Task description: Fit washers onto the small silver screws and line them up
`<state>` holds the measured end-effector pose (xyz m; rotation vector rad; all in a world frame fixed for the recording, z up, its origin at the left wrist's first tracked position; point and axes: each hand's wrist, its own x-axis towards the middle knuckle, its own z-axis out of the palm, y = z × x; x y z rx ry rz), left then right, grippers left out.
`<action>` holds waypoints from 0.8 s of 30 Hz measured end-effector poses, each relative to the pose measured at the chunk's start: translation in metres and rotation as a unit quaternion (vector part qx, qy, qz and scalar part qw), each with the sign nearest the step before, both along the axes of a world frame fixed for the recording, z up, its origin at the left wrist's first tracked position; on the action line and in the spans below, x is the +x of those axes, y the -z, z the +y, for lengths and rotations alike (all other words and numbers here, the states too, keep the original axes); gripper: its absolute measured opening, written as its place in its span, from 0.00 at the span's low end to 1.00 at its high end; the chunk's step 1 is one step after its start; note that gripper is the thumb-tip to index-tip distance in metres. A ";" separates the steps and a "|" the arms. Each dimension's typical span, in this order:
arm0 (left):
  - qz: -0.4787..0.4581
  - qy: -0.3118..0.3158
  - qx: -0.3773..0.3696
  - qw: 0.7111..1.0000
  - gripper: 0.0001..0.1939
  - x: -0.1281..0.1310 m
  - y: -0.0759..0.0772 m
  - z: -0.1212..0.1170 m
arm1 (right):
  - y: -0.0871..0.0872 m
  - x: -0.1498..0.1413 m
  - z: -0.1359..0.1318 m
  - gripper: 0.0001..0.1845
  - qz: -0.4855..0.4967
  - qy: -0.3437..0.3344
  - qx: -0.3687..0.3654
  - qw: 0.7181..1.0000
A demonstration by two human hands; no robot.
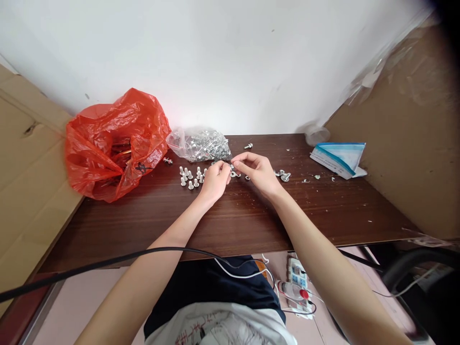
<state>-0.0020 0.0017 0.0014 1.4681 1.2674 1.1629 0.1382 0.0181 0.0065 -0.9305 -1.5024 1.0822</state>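
Bare hands working over a dark brown wood-grain counter (pixel 230 225), seen from the wearer's head. The left hand (pixel 215 182) and the right hand (pixel 264 176) meet near the counter's middle, their fingertips just beside each other. The fingers of each hand curl inward with the tips close; whether they are fully closed, or clamped on a small part, cannot be told at this scale. Flat round silver metal washers (pixel 233 174) lie on the counter beside and between the 2 hands. To the left of the left hand stands a group of short silver metal bolts (pixel 190 185), most of them upright (the hand hides part of the group). To the right of the right hand lies a cluster of silver bolts with broad washers (pixel 285 177). Behind the hands, a clear plastic bag filled with silver metal fasteners (pixel 208 145) rests near the white wall (pixel 230 67), with 1 loose flanged metal bolt (pixel 248 145) to its right. At far left sits a crumpled translucent red plastic bag (pixel 108 153), its mouth open. At right lie a blue-and-white plastic packet (pixel 339 160) and, behind it, a clear round plastic container (pixel 316 135). Brown cardboard panels (pixel 402 124) flank both sides.
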 end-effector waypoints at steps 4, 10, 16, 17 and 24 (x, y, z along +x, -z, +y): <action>-0.004 0.006 0.003 1.000 0.14 0.000 0.000 0.000 | 0.000 0.004 0.001 0.22 -0.041 0.022 0.000 0.999; 0.000 0.011 -0.005 1.000 0.15 0.000 0.000 0.000 | 0.001 0.003 -0.002 0.28 -0.176 0.020 0.052 0.983; 0.000 0.005 -0.001 1.000 0.13 0.000 -0.001 0.000 | -0.003 0.002 -0.002 0.18 -0.075 0.007 0.024 0.997; 0.001 0.005 0.000 1.000 0.13 0.000 0.000 0.000 | -0.003 0.003 -0.002 0.18 -0.068 0.012 0.018 0.997; -0.006 0.010 0.001 1.000 0.14 -0.001 0.000 0.000 | 0.000 0.004 -0.002 0.19 -0.135 -0.020 0.016 0.991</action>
